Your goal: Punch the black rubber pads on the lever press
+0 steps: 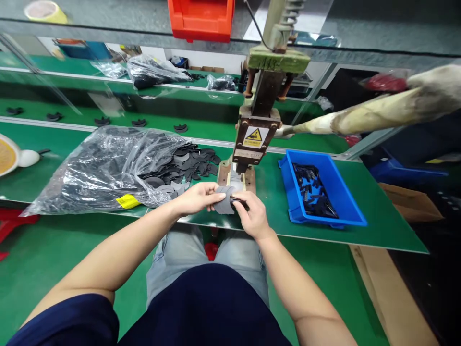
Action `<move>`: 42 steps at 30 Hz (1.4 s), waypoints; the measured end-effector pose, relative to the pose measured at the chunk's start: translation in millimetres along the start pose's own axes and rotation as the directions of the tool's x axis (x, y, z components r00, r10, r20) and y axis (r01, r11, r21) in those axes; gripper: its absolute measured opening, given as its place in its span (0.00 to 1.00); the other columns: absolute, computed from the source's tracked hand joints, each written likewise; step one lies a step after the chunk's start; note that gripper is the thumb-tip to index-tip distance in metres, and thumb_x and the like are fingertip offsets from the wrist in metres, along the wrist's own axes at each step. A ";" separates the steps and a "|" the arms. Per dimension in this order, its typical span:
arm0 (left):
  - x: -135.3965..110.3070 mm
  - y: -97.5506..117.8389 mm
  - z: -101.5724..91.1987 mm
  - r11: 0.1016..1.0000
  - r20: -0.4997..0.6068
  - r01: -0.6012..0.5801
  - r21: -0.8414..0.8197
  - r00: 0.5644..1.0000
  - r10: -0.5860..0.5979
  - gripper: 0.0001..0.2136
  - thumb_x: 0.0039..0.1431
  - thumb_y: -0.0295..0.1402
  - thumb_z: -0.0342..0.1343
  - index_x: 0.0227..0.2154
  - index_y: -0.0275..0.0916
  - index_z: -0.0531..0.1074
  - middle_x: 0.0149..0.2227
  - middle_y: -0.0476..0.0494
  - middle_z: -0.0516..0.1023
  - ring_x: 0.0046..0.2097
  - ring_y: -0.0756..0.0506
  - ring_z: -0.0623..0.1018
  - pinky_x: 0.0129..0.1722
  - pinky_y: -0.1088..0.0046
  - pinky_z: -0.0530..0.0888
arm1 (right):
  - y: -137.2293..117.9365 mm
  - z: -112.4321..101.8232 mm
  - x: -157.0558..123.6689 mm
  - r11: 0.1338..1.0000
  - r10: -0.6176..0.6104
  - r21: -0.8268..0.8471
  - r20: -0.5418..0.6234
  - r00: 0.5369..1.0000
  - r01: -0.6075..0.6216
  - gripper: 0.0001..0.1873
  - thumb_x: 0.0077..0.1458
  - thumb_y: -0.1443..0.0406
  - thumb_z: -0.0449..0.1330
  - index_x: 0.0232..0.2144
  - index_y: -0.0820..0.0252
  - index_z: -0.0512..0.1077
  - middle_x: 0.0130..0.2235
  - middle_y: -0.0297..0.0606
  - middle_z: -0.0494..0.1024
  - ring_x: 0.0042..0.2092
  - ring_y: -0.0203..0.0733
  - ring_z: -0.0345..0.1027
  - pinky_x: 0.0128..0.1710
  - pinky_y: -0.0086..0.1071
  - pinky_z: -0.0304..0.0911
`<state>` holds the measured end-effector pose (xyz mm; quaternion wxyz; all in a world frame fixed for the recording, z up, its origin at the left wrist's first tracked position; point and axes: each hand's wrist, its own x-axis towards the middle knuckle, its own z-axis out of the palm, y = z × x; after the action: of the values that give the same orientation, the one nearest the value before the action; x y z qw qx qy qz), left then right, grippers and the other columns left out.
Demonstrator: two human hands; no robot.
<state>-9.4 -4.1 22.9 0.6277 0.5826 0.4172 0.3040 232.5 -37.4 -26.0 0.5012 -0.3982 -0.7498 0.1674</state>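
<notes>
Between the hands (197, 198), gray piece (225, 205), black part (242, 203)

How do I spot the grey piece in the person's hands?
Find the tall press on the green bench. Just in front of it, the left hand pinches the grey piece, with the right hand beside it. Unlike the loose pieces by the clear bag, this one is held.

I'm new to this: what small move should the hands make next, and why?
Probably the right hand should line up its small dark piece with the edge of the grey piece in the left hand. The two parts sit close together between the fingers, just in front of the press; whether they are joined is too small to tell.
</notes>
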 end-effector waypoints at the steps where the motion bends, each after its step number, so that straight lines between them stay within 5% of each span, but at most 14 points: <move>1: 6.7 -3.3 -8.1 1.000 -0.033 0.013 0.003 0.999 -0.013 0.23 0.58 0.54 0.70 0.31 0.38 0.72 0.26 0.50 0.75 0.25 0.52 0.74 0.26 0.78 0.72 | 7.2 -6.4 -1.8 1.000 0.026 -0.015 -0.013 1.000 -0.026 0.14 0.65 0.60 0.64 0.52 0.49 0.78 0.49 0.40 0.85 0.50 0.46 0.81 0.53 0.46 0.79; 3: 26.6 -9.4 -28.4 1.000 -0.204 0.024 -0.016 0.979 -0.026 0.22 0.58 0.51 0.72 0.29 0.38 0.70 0.25 0.50 0.75 0.23 0.53 0.73 0.22 0.80 0.70 | 25.1 -22.4 -8.0 0.994 0.090 -0.050 -0.084 0.992 -0.094 0.17 0.64 0.60 0.64 0.55 0.50 0.76 0.52 0.43 0.83 0.53 0.48 0.79 0.57 0.49 0.77; 7: 92.4 -11.8 -70.0 0.976 -0.483 0.118 -0.181 0.854 -0.193 0.19 0.60 0.43 0.73 0.29 0.38 0.69 0.23 0.50 0.74 0.21 0.54 0.73 0.20 0.82 0.70 | 62.5 -49.1 -27.5 0.968 0.200 -0.099 -0.246 0.948 -0.230 0.16 0.66 0.59 0.62 0.54 0.54 0.76 0.52 0.47 0.81 0.52 0.49 0.78 0.57 0.53 0.77; 13: 212.8 12.5 -94.2 0.959 -0.578 0.090 -0.268 0.782 -0.235 0.13 0.66 0.35 0.69 0.33 0.37 0.69 0.25 0.48 0.75 0.23 0.53 0.75 0.26 0.79 0.76 | 90.7 -45.5 -42.5 0.932 0.312 -0.108 -0.244 0.918 -0.345 0.17 0.67 0.55 0.61 0.51 0.57 0.76 0.50 0.47 0.81 0.49 0.45 0.79 0.50 0.44 0.80; 17: 248.4 16.5 -91.2 0.962 -0.630 0.012 -0.274 0.753 -0.189 0.09 0.68 0.30 0.65 0.36 0.36 0.70 0.32 0.45 0.77 0.32 0.49 0.82 0.36 0.71 0.82 | 96.7 -45.5 -42.8 0.921 0.335 -0.107 -0.268 0.903 -0.374 0.17 0.68 0.55 0.58 0.52 0.57 0.75 0.50 0.47 0.81 0.50 0.45 0.80 0.50 0.44 0.79; 21: 225.9 -0.5 -83.0 0.973 -0.683 -0.029 -0.227 0.718 -0.138 0.08 0.68 0.32 0.65 0.35 0.36 0.72 0.34 0.45 0.77 0.33 0.49 0.80 0.34 0.73 0.78 | 91.4 -48.4 -42.2 0.934 0.310 -0.107 -0.237 0.921 -0.342 0.15 0.70 0.55 0.56 0.49 0.56 0.76 0.48 0.46 0.82 0.49 0.45 0.79 0.51 0.44 0.78; 26: 143.9 -41.9 -52.7 0.987 -0.653 -0.154 -0.050 0.753 0.084 0.24 0.67 0.55 0.61 0.28 0.37 0.75 0.34 0.43 0.80 0.33 0.49 0.78 0.31 0.76 0.74 | 65.7 -61.6 -29.4 0.952 0.264 -0.129 -0.107 0.959 -0.276 0.17 0.72 0.56 0.53 0.44 0.54 0.79 0.43 0.42 0.83 0.46 0.43 0.79 0.49 0.41 0.77; 31: 55.9 -98.4 -14.8 0.968 -0.582 -0.114 0.223 0.781 0.226 0.27 0.68 0.59 0.55 0.28 0.39 0.77 0.32 0.45 0.80 0.31 0.47 0.77 0.35 0.70 0.75 | 63.6 -123.6 -0.5 0.887 0.329 -0.318 -0.071 0.942 -0.334 0.17 0.70 0.52 0.55 0.44 0.54 0.80 0.47 0.42 0.84 0.51 0.45 0.78 0.58 0.44 0.74; 34: 28.0 -116.6 -4.7 0.912 -0.503 -0.143 0.383 0.796 0.336 0.25 0.71 0.56 0.53 0.28 0.41 0.77 0.34 0.44 0.80 0.34 0.45 0.78 0.38 0.67 0.76 | 85.0 -178.0 12.6 0.739 0.483 -0.487 -0.097 0.870 -0.465 0.19 0.70 0.52 0.55 0.51 0.57 0.76 0.51 0.45 0.83 0.52 0.45 0.77 0.59 0.46 0.73; 37: 20.8 -120.0 -1.3 0.876 -0.449 -0.184 0.445 0.801 0.397 0.24 0.71 0.54 0.52 0.27 0.41 0.76 0.37 0.43 0.80 0.35 0.45 0.78 0.39 0.66 0.77 | 107.4 -216.3 18.3 0.561 0.679 -0.639 -0.010 0.734 -0.527 0.22 0.67 0.52 0.62 0.54 0.61 0.74 0.52 0.44 0.81 0.52 0.43 0.76 0.58 0.46 0.75; 42: 23.8 -119.5 -4.4 0.878 -0.445 -0.173 0.447 0.808 0.386 0.22 0.71 0.52 0.53 0.29 0.42 0.76 0.34 0.44 0.79 0.35 0.44 0.78 0.39 0.67 0.77 | 128.1 -223.1 20.6 0.410 0.843 -0.809 0.160 0.513 -0.421 0.25 0.67 0.51 0.63 0.58 0.60 0.72 0.58 0.44 0.77 0.56 0.44 0.75 0.57 0.47 0.77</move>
<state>-14.7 2.5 -98.7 0.3109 0.6458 0.5305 0.4527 481.1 25.7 1.9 -0.0337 -0.7500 -0.6376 0.1726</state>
